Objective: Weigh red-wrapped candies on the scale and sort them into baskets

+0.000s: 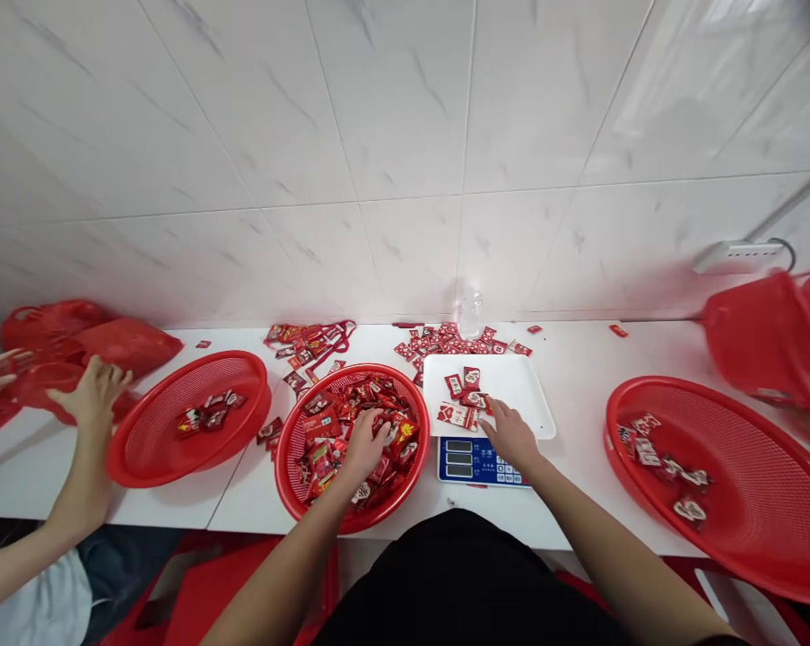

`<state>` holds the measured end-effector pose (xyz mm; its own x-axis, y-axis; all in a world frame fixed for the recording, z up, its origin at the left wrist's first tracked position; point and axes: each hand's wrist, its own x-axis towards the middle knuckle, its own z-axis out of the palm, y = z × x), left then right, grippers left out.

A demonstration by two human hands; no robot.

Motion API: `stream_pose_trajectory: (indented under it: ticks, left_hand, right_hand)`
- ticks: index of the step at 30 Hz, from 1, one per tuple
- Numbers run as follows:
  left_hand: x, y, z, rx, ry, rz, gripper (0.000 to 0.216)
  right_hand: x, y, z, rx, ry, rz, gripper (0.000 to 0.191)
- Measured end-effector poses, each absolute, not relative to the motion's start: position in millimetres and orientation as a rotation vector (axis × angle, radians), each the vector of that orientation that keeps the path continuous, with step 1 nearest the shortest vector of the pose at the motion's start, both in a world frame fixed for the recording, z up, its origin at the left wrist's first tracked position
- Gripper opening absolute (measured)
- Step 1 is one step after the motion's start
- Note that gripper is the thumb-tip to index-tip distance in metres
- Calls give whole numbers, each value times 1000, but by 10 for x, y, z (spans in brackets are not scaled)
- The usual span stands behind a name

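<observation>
My left hand (365,442) reaches down into a red mesh basket (290,467) heaped with red candy packets (324,431); its fingers curl into the pile, and what they grip is hidden. My right hand (510,432) rests palm down on the front edge of a white weighing tray (526,395), fingertips beside a few red packets (464,399) lying on the tray. The tray sits on a blue digital scale (468,460).
Another person's hands (91,390) work at red bags (118,345) on the far left. A red basket (135,449) with a few packets stands left, a larger basket (781,538) at right. Loose packets (445,341) lie along the tiled wall, by a clear bottle (470,312).
</observation>
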<state>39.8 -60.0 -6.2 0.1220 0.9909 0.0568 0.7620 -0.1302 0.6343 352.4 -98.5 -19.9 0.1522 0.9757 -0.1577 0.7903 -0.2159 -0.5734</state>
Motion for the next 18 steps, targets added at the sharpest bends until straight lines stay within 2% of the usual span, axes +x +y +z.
stream_pose_trajectory:
  ticks: [5, 12, 18]
  left_hand:
    - [201, -778, -234, 2047, 1704, 488, 30]
    - [125, -844, -367, 2142, 1641, 159, 44]
    - [187, -389, -422, 2182, 1747, 143, 41]
  right_hand:
    - [3503, -983, -402, -2170, -1726, 643, 60]
    - [3423, -1381, -513, -2009, -1519, 671, 63]
    - [3352, -1811, -371, -1970, -1405, 959, 61]
